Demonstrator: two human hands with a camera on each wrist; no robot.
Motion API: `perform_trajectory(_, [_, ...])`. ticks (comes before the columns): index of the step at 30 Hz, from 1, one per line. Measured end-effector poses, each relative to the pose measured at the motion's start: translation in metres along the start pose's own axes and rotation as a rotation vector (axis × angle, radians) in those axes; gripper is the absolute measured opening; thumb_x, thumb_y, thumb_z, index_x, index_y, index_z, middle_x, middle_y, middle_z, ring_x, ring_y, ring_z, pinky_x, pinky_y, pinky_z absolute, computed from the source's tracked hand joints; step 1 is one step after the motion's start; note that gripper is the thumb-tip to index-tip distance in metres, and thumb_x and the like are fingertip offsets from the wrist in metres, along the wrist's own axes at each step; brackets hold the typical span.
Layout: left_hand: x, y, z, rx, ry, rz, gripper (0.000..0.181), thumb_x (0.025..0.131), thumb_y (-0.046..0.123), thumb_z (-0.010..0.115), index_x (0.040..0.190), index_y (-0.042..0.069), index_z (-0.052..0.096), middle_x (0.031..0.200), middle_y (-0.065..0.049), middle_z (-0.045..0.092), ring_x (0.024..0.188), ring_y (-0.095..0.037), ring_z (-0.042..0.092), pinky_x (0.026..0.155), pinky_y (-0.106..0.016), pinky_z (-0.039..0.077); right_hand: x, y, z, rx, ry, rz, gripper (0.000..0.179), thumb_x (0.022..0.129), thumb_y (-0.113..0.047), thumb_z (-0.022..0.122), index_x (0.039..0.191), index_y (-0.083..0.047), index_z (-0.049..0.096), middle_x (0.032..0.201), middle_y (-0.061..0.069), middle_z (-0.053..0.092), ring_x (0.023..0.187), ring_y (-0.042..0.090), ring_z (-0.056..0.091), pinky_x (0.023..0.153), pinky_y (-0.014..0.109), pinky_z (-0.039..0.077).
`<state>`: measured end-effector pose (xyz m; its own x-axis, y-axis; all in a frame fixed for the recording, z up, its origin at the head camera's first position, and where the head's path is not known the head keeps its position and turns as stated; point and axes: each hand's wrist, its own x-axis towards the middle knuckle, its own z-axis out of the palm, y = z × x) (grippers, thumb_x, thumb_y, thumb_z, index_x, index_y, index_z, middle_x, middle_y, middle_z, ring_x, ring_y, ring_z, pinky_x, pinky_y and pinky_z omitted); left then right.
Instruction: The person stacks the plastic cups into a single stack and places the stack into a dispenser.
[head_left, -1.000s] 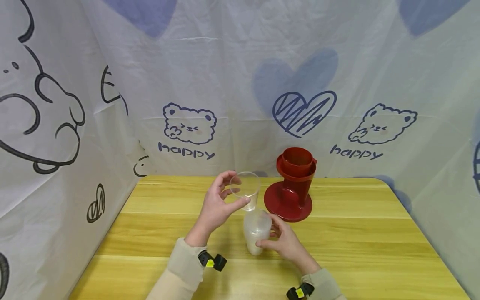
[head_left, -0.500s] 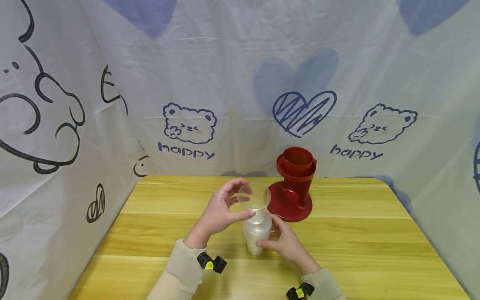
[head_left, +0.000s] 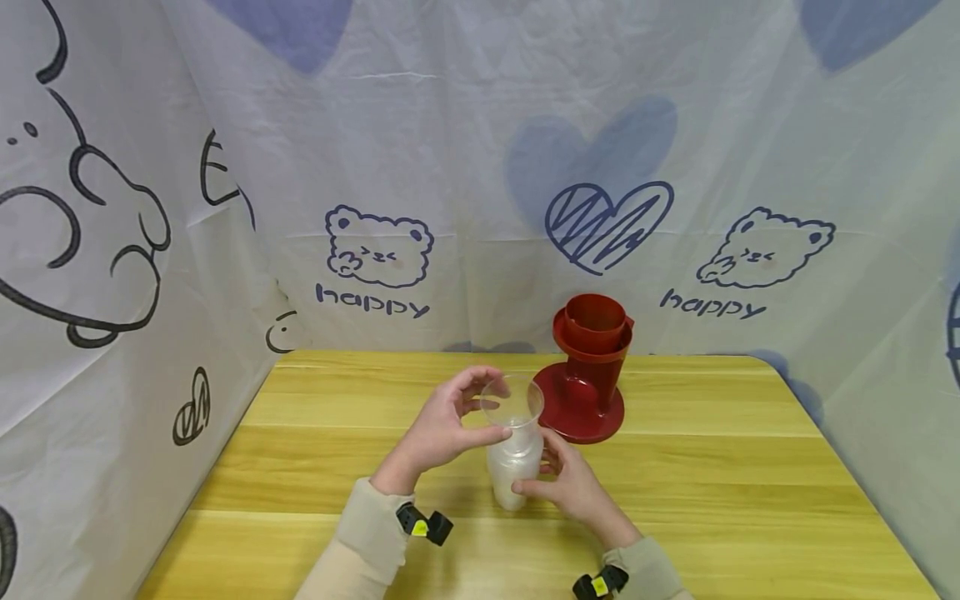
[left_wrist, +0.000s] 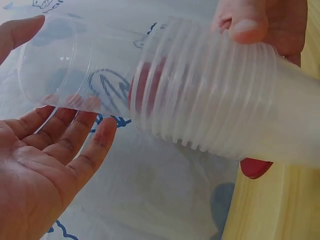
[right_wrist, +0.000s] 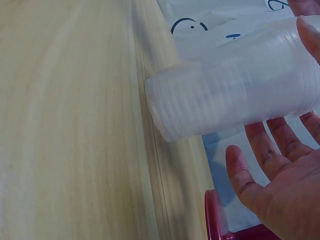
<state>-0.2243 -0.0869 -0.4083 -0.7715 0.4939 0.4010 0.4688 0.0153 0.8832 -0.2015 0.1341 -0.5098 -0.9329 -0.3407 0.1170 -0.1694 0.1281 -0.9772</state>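
Note:
My left hand [head_left: 447, 427] holds a clear plastic cup [left_wrist: 70, 62] between thumb and fingertips. The lower part of this cup sits inside the open top of a stack of plastic cups [head_left: 513, 479], its upper part standing out above the stack's rims. Around the stack's upper part, my right hand [head_left: 576, 485] grips with thumb on the near side and fingers on the far side. Closely nested rims of the stack [left_wrist: 205, 87] show in the left wrist view. In the right wrist view the stack's lower end [right_wrist: 175, 102] appears over the wooden tabletop.
A red cup-shaped holder [head_left: 595, 367] on a round red base [head_left: 551, 400] stands behind my right hand. The wooden table [head_left: 712, 467] ends at a patterned white curtain [head_left: 480, 208] behind. Another curtain wall [head_left: 112, 375] runs along the left.
My left hand has moved down and slightly right with the clear cup, which has gone from above the stack to inside its top. The right hand and stack have stayed put.

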Motion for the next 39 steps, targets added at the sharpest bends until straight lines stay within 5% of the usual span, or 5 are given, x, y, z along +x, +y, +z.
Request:
perform_trajectory(16, [-0.003, -0.014, 0.0, 0.023, -0.086, -0.059, 0.058, 0.08, 0.004, 0.08, 0.131, -0.001, 0.052, 0.128, -0.014, 0.058, 0.12, -0.029, 0.055, 0.101, -0.048, 0.046, 0.0, 0.002, 0.0, -0.015, 0.004, 0.024, 0.075, 0.08, -0.017, 0.083, 0.144, -0.011, 0.045, 0.134, 0.012, 0.056, 0.116, 0.029, 0.057, 0.098, 0.046, 0.047])
perform_trajectory(39, [-0.012, -0.032, 0.006, 0.145, -0.11, -0.126, 0.065, 0.079, 0.016, 0.083, 0.134, 0.002, 0.051, 0.13, -0.006, 0.055, 0.118, -0.023, 0.05, 0.1, -0.046, 0.046, 0.0, 0.002, -0.002, 0.01, -0.007, 0.025, 0.08, 0.081, -0.017, 0.083, 0.148, -0.01, 0.04, 0.135, 0.014, 0.055, 0.116, 0.03, 0.056, 0.098, 0.043, 0.048])
